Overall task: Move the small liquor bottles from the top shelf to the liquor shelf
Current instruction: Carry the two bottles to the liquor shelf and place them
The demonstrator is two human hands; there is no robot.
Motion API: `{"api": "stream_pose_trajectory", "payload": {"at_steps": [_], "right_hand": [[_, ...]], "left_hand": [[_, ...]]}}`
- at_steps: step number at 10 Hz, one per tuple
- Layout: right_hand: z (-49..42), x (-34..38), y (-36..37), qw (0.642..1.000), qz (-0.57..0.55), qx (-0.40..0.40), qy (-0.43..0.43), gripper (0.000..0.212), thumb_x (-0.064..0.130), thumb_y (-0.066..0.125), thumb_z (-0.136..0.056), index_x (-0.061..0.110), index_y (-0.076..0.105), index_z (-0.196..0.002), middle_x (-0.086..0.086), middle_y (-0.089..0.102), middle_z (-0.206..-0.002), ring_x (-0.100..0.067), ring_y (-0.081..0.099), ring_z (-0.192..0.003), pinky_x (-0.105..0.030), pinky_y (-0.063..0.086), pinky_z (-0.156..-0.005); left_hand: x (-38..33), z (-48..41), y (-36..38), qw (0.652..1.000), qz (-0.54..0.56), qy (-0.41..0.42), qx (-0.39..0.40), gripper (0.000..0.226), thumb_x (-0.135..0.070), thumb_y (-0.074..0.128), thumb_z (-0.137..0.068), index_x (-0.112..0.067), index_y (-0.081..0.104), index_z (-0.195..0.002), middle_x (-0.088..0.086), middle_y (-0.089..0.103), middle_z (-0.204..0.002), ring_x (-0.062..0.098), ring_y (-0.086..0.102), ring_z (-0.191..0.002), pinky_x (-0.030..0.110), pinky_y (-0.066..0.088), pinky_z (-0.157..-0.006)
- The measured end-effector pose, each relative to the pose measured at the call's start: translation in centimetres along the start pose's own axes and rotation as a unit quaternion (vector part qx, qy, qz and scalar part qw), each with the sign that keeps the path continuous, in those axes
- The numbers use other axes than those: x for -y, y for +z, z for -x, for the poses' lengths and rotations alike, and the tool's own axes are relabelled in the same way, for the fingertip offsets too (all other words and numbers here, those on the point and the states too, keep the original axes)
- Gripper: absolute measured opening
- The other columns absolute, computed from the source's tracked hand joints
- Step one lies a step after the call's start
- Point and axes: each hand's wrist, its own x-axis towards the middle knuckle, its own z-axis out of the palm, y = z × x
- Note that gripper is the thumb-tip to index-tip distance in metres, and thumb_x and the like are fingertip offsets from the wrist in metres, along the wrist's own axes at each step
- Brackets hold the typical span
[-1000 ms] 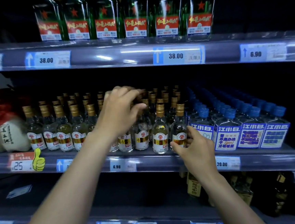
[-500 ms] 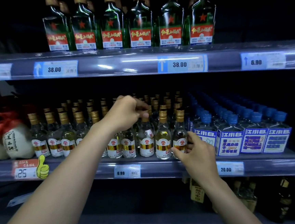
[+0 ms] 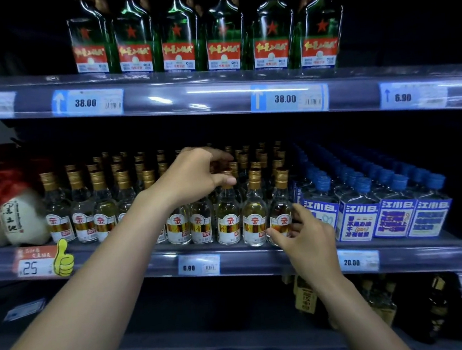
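Small clear liquor bottles [image 3: 253,217] with gold caps and red-gold labels fill the middle shelf [image 3: 259,259] in several rows. My left hand [image 3: 196,175] reaches over the front rows, its fingers curled around the gold cap of one small bottle [image 3: 228,217] in the front row. My right hand [image 3: 303,235] is lower and to the right, fingertips touching the label of the rightmost gold-capped bottle [image 3: 281,215] at the shelf's front edge.
Tall green bottles [image 3: 222,30] with red star labels stand on the shelf above. Blue-capped bottles [image 3: 394,208] with blue labels crowd the right of the middle shelf. White jars [image 3: 21,218] with red cloth tops sit at the left. Price tags [image 3: 198,265] line the edges.
My left hand has closed from a spread reach onto a bottle cap and shifted slightly right. My right hand stayed at the rightmost gold-capped bottle. The view tilted upward a little.
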Motion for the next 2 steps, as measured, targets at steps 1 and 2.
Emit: {"api": "stream_pose_trajectory", "payload": {"at_steps": [1,2], "right_hand": [[0.7,0.5,-0.6,1.0,-0.003,-0.012,-0.014,0.067,0.037,0.091,-0.075,0.016,0.062,-0.133,0.024,0.067,-0.093,0.004,0.066,-0.086,-0.028,0.062,-0.084],[1.5,0.4,-0.7,0.998,0.037,-0.052,-0.027,0.074,0.037,0.088,-0.079,0.005,0.059,-0.14,-0.005,0.074,-0.121,-0.021,0.07,-0.11,-0.039,0.057,-0.097]], "left_hand": [[-0.1,1.3,-0.4,0.998,-0.01,0.038,-0.056,0.056,-0.043,0.075,-0.085,-0.018,0.063,-0.134,0.001,0.063,-0.136,0.018,0.053,-0.129,0.028,0.04,-0.105],[0.1,3.3,-0.5,0.988,-0.009,0.076,-0.134,0.049,-0.035,0.075,-0.089,-0.013,0.064,-0.131,0.003,0.065,-0.129,0.018,0.057,-0.122,0.027,0.041,-0.103]]}}
